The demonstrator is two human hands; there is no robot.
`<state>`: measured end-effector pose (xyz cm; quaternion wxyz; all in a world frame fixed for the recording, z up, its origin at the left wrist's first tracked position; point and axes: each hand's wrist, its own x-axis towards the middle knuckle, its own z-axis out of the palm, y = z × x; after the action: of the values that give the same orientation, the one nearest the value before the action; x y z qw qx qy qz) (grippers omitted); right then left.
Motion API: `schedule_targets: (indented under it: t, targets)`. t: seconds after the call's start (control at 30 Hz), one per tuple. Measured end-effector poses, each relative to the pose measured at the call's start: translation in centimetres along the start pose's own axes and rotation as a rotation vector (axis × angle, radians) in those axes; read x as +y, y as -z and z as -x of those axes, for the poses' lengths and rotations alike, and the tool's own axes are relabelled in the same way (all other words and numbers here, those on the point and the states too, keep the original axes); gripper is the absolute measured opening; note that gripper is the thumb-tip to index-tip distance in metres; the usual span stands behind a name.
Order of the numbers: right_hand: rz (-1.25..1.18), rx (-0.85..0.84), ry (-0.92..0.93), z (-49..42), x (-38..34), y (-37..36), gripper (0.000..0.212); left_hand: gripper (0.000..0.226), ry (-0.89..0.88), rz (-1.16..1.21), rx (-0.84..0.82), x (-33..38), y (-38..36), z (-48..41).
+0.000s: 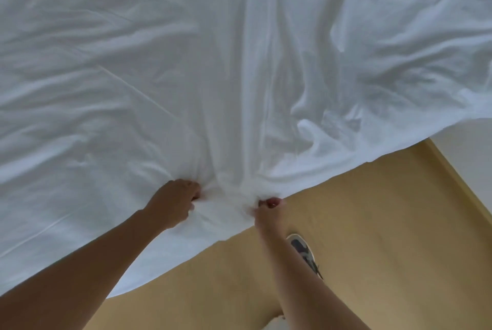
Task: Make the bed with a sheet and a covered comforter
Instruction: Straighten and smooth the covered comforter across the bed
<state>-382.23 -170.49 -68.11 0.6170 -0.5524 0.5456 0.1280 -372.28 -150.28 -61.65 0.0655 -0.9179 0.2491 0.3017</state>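
Note:
A wrinkled white sheet (pixel 186 69) covers the whole bed and fills the upper part of the head view. Its near edge runs diagonally from lower left to right. My left hand (pixel 173 204) is clenched on a bunch of the sheet close to that edge. My right hand (pixel 267 208) grips the edge itself a little to the right, fingers curled around the cloth. Taut folds fan out from both hands toward the far side of the bed. The mattress under the sheet is hidden. No comforter shows.
A tan floor (pixel 372 236) lies below the sheet's edge. My right foot in a grey and white shoe (pixel 304 252) stands on it beside my right forearm. A pale wall base (pixel 468 148) rises at the right edge.

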Motion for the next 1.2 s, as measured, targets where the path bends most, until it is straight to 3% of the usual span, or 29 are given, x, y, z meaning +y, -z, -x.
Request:
schedule_targets:
  t: [0.03,0.1,0.2,0.23,0.27,0.33,0.4,0.43,0.5,0.6,0.7,0.8,0.87,0.9,0.97,1.0,1.1,1.2]
  targets:
    - [0.025,0.007,-0.011,0.9,1.7,-0.1,0.003,0.018,0.001,0.059,0.007,-0.5,-0.3,0.3]
    - [-0.006,0.021,-0.038,2.2,5.1,-0.2,0.022,0.029,0.006,0.191,0.017,-1.9,-0.5,1.2]
    - [-0.058,-0.185,-0.039,4.9,8.3,-2.9,0.073,0.028,-0.021,0.145,-0.043,-5.3,-1.0,4.4]
    - [-0.068,-0.276,-0.057,6.0,8.8,-4.6,0.080,0.026,-0.021,0.104,-0.084,-6.5,-1.8,6.1]
    - [-0.087,-0.340,-0.087,7.1,9.3,-6.6,0.077,0.024,-0.012,0.090,-0.120,-7.9,-2.7,7.8]
    - [-0.177,-0.330,-0.107,8.4,10.3,-10.6,0.045,0.014,-0.013,-0.008,-0.099,-10.5,-4.9,10.7]
    - [-0.261,-0.229,-0.084,8.8,11.0,-13.7,0.017,0.047,0.019,-0.193,-0.043,-12.8,-7.0,12.6]
    - [-0.312,-0.176,-0.085,8.9,11.1,-14.9,0.014,0.047,0.041,-0.221,-0.011,-13.7,-7.6,12.7]
    - [-0.361,-0.076,-0.093,9.1,11.5,-16.6,0.017,0.025,0.041,-0.136,0.048,-15.1,-8.3,12.8]
    - [-0.382,0.011,-0.067,10.6,14.2,-18.0,0.013,0.010,-0.036,-0.003,0.073,-17.7,-9.2,13.0]
    - [-0.350,0.049,-0.040,12.0,18.1,-18.9,0.017,0.016,-0.107,0.103,-0.004,-21.3,-10.1,14.6]
    - [-0.392,-0.059,-0.038,14.6,20.1,-22.0,0.023,0.021,-0.179,0.208,0.010,-25.4,-11.6,17.5]
    - [-0.407,-0.163,-0.037,16.4,20.6,-25.3,0.045,0.018,-0.255,0.109,0.116,-27.5,-12.5,18.5]
    - [-0.433,-0.169,-0.025,17.4,20.8,-27.2,0.048,0.034,-0.253,-0.027,0.150,-28.4,-12.9,19.0]
    - [-0.443,-0.045,-0.020,18.2,21.0,-30.4,0.043,0.052,-0.186,-0.207,0.157,-29.9,-14.0,19.6]
    - [-0.423,0.067,-0.035,18.4,21.0,-31.6,0.040,0.044,-0.170,-0.213,0.138,-30.5,-14.4,19.7]
    - [-0.390,0.349,-0.049,19.5,22.0,-33.1,0.051,0.014,-0.166,0.011,0.048,-32.6,-14.9,19.9]
    - [-0.331,0.415,-0.111,22.0,26.9,-33.6,0.061,0.023,-0.217,0.207,-0.030,-35.2,-15.2,21.1]
